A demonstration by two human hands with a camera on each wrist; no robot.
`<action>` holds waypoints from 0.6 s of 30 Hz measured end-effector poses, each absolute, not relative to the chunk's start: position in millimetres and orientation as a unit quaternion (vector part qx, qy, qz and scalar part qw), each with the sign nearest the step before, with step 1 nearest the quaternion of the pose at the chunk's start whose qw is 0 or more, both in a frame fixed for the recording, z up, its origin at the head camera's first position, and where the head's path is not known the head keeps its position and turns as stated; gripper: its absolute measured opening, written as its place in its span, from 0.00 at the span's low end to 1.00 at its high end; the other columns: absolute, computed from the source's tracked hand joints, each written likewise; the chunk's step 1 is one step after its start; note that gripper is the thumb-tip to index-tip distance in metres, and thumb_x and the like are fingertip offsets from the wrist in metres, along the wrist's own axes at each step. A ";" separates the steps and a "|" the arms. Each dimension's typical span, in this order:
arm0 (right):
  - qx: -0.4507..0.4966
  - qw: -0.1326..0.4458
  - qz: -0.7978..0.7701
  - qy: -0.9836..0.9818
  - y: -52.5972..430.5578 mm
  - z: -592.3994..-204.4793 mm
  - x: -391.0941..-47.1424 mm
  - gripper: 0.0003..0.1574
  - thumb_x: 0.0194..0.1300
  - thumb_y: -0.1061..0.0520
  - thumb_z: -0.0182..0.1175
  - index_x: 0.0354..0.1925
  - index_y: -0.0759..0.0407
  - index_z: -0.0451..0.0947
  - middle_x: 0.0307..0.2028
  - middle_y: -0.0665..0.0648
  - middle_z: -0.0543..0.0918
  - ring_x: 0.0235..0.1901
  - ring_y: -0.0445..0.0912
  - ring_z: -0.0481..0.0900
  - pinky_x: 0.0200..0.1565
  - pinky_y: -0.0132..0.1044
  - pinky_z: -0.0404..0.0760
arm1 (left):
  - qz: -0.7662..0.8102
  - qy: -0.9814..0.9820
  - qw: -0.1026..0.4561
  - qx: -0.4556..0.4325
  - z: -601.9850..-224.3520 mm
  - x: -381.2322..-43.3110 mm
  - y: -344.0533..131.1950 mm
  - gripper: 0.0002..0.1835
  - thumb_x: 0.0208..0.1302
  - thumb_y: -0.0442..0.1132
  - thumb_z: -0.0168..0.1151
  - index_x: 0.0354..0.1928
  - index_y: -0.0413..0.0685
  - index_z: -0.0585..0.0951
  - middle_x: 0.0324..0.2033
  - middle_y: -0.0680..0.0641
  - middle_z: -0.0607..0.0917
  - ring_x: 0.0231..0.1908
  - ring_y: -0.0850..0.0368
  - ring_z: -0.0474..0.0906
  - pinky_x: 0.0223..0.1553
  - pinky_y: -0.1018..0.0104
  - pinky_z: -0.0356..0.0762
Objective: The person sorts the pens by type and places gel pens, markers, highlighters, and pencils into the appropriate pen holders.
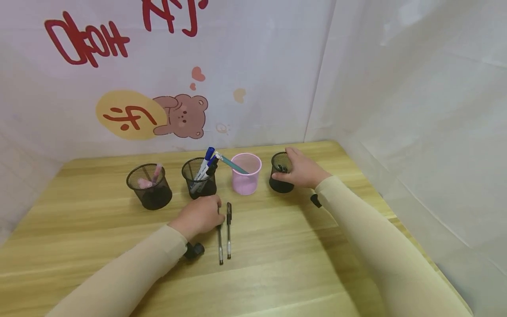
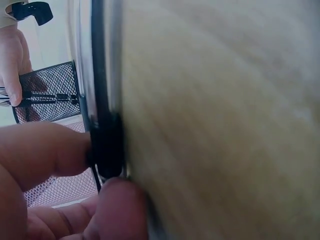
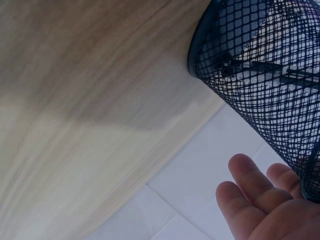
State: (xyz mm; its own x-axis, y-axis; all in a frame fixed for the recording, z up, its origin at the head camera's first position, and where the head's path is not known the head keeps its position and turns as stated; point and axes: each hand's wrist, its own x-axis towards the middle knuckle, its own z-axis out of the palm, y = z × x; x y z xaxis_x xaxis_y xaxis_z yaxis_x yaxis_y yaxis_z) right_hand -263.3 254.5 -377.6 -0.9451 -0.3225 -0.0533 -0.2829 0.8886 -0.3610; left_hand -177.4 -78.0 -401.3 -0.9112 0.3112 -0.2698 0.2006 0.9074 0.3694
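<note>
My left hand (image 1: 201,215) is low over the middle of the table, its thumb and a finger pinching a clear gel pen with a black cap (image 2: 107,150). A second gel pen (image 1: 229,231) lies beside it, almost parallel. At the right, my right hand (image 1: 303,169) grips a black mesh pen holder (image 1: 282,184) by its upper side, with thumb and fingers spread round the rim. Dark pens show inside this holder through the mesh (image 3: 260,65). In the right wrist view some fingers (image 3: 245,195) stand off its wall.
Left of the gripped holder is a pink mesh holder (image 1: 244,182) with a teal pen. Beyond it stand a black mesh holder (image 1: 198,169) with markers and another (image 1: 156,198) with pink items. A printed curtain (image 1: 269,88) hangs behind the wooden table (image 1: 277,264).
</note>
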 end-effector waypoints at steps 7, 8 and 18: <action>-0.155 0.054 -0.177 0.970 259.4 -388.2 -258.0 0.75 0.64 0.25 0.67 0.82 0.70 0.43 0.81 0.70 0.54 0.81 0.64 0.57 0.79 0.60 0.62 | 0.183 0.960 0.171 0.124 -410.1 -171.8 -75.0 0.17 0.62 0.42 0.69 0.51 0.44 0.81 0.40 0.48 0.86 0.35 0.51 0.78 0.43 0.55 0.80; -0.155 0.053 -0.179 0.970 259.6 -388.6 -257.8 0.76 0.63 0.25 0.67 0.82 0.70 0.43 0.82 0.70 0.54 0.81 0.64 0.57 0.79 0.60 0.62 | 0.187 0.960 0.168 0.123 -410.3 -171.2 -74.9 0.18 0.62 0.41 0.69 0.51 0.44 0.80 0.40 0.47 0.87 0.35 0.51 0.78 0.43 0.55 0.80; -0.164 0.043 -0.179 0.969 257.0 -382.1 -263.0 0.77 0.62 0.21 0.65 0.82 0.69 0.43 0.81 0.70 0.54 0.80 0.64 0.57 0.78 0.59 0.63 | 0.246 0.955 0.113 0.122 -399.5 -171.1 -82.0 0.23 0.65 0.42 0.65 0.62 0.46 0.80 0.45 0.47 0.87 0.39 0.52 0.78 0.50 0.54 0.80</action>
State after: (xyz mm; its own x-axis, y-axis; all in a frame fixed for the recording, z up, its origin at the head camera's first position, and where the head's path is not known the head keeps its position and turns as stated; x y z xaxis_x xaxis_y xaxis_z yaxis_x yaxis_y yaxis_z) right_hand -263.0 257.0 -382.1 -0.9426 -0.3330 -0.0241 -0.3025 0.8823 -0.3607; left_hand -171.1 -82.0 -399.5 -0.9447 0.2887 -0.1556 0.1774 0.8489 0.4979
